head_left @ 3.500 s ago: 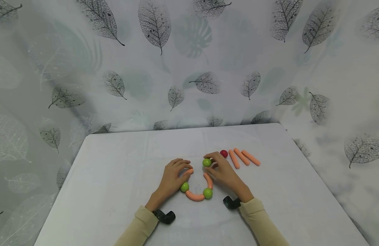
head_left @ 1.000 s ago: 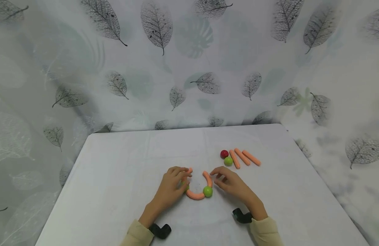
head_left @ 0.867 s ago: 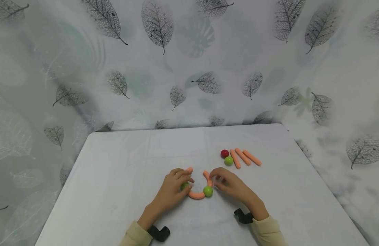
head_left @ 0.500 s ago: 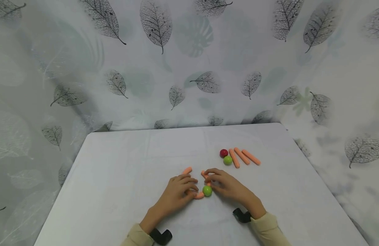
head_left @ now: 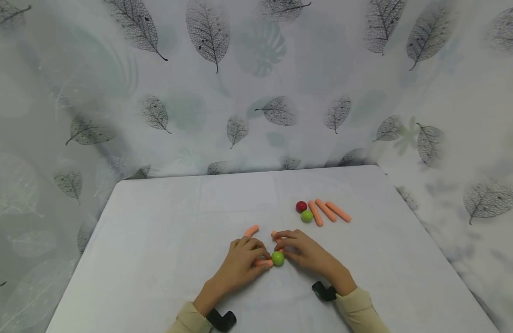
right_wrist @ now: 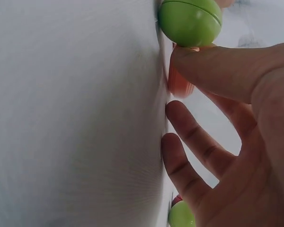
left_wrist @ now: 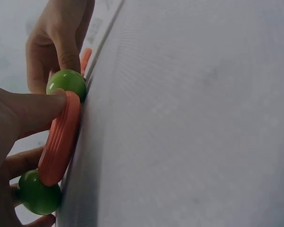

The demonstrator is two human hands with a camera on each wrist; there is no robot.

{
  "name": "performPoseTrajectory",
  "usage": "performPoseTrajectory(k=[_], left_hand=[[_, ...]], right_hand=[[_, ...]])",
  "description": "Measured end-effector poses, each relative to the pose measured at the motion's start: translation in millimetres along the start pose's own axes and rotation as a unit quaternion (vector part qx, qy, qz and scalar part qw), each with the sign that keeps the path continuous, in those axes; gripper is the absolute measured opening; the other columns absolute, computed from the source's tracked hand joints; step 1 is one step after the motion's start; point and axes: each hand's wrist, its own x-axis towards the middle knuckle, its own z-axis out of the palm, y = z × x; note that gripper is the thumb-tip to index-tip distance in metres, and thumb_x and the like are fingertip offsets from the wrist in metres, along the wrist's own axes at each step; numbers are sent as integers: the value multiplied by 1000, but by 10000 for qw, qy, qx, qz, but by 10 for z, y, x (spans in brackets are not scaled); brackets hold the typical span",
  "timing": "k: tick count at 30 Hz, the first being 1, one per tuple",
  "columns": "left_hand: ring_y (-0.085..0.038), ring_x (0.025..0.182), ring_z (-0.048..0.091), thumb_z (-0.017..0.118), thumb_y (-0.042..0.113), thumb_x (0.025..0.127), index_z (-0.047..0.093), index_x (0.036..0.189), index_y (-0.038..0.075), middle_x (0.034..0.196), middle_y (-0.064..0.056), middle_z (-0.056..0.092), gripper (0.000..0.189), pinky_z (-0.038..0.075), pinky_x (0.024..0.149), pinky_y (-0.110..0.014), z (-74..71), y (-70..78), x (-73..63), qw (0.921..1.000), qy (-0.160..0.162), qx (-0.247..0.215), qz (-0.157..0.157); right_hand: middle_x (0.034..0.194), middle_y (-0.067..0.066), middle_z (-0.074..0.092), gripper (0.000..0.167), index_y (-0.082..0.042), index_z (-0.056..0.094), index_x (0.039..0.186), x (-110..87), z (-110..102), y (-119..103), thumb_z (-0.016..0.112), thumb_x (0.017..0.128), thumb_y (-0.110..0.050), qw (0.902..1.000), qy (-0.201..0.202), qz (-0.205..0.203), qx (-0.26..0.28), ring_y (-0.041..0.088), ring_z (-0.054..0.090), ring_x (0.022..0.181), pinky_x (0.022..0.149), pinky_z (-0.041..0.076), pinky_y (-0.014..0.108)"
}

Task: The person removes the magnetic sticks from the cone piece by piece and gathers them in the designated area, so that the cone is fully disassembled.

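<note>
My left hand pinches a curved orange stick with fine ridges, thumb on its near side. One end of this stick meets a green ball; at its other end a second green ball shows in the left wrist view by the fingers, hidden from the head. My right hand holds another curved orange stick between thumb and index finger, just beyond the first ball. Its other fingertips rest on the table in the right wrist view. Beyond the left hand, a third curved stick is partly covered.
Farther right on the white table lie a red ball, a green ball and 3 straight orange sticks. Black cameras sit on both wrists. A leaf-patterned curtain stands behind the table.
The right hand has let go of a green ball beside the red one and come back to the right-hand curved stick. My left hand has slid right and nearer, onto the lower curved stick.
</note>
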Motion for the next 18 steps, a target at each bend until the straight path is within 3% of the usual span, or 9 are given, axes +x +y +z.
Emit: performPoseTrajectory(k=[6, 12, 18], left_hand=[[-35, 151, 43, 74, 45, 94, 77, 100, 27, 113, 7, 68, 19, 43, 103, -62, 42, -9, -11, 9999, 54, 98, -127], [-29, 138, 55, 74, 45, 94, 77, 99, 29, 114, 9, 67, 17, 43, 103, -59, 65, 1, -16, 9996, 7, 138, -247], [-31, 148, 47, 75, 45, 94, 77, 99, 29, 115, 9, 67, 17, 41, 105, -59, 53, 11, -10, 9994, -37, 87, -318]], right_hand=[[145, 2, 64, 16, -26, 73, 110, -7, 47, 36, 72, 98, -14, 9999, 70, -75, -101, 23, 62, 125, 102, 52, 46], [141, 2, 66, 14, -25, 72, 108, -27, 86, 38, 70, 100, -14, 9997, 103, -151, -182, 21, 62, 119, 99, 52, 43], [130, 0, 70, 13, -20, 72, 110, -28, 85, 10, 68, 100, -12, 9991, 162, -182, -342, 18, 58, 112, 98, 51, 41]])
